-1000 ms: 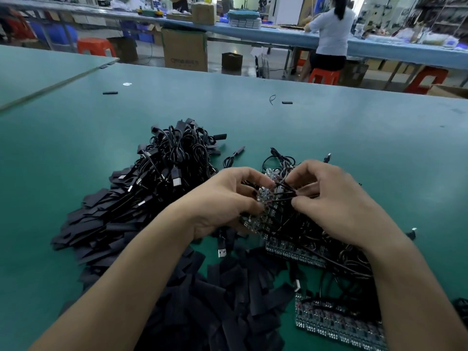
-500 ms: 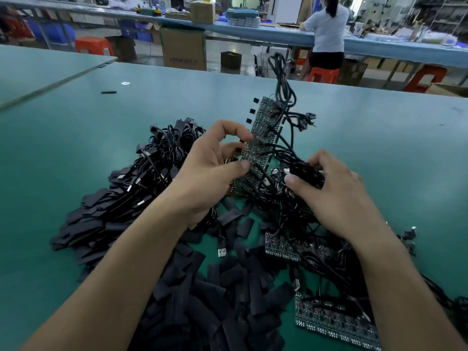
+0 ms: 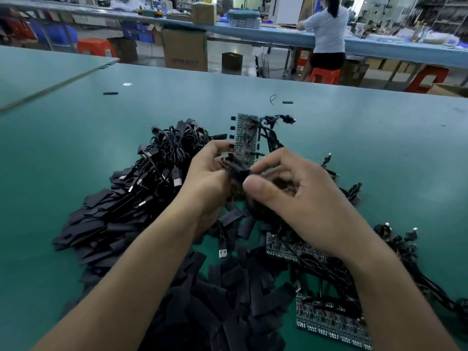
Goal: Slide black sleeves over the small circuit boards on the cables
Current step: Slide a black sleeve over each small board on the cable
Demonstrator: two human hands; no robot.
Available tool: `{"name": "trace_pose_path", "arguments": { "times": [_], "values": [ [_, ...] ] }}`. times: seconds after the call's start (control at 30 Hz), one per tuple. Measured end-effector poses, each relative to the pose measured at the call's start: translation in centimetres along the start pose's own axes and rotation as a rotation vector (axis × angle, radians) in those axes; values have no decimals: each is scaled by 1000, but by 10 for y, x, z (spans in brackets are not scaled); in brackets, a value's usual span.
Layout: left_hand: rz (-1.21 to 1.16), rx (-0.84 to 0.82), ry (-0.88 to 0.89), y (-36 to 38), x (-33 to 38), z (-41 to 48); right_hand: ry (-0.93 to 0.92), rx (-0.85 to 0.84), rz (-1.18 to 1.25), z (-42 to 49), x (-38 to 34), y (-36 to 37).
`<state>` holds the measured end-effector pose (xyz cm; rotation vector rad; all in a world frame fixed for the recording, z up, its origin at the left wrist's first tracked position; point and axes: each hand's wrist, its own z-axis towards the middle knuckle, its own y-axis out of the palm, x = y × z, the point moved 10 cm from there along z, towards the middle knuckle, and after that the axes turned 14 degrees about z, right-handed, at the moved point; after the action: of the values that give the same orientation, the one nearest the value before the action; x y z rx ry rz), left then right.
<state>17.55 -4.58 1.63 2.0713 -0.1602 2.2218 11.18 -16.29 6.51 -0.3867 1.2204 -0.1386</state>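
The board strip [image 3: 247,138] is now up off the bench [image 3: 76,148]. Left hand [image 3: 210,178] pinches it; right hand [image 3: 298,198] moved in, its grip pinching the cables [image 3: 238,171] (blurry). No sleeves [image 3: 228,287] on yet.

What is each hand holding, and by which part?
The left hand grips the upright circuit board panel by its lower half; the right hand pinches the black cables attached there.
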Motion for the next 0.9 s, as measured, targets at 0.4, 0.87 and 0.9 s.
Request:
{"name": "trace_pose_path", "arguments": {
  "times": [0.4,0.87,0.9],
  "values": [
    [-464,-234,-233,36,-22,-13,147,254,-185,0,42,-35],
    [-100,-233,-144,32,-11,-12,18,279,186,4,39,-40],
    [-58,-194,-123,25,-7,-10,-2,305,133,3,34,-44]
  ]
}}
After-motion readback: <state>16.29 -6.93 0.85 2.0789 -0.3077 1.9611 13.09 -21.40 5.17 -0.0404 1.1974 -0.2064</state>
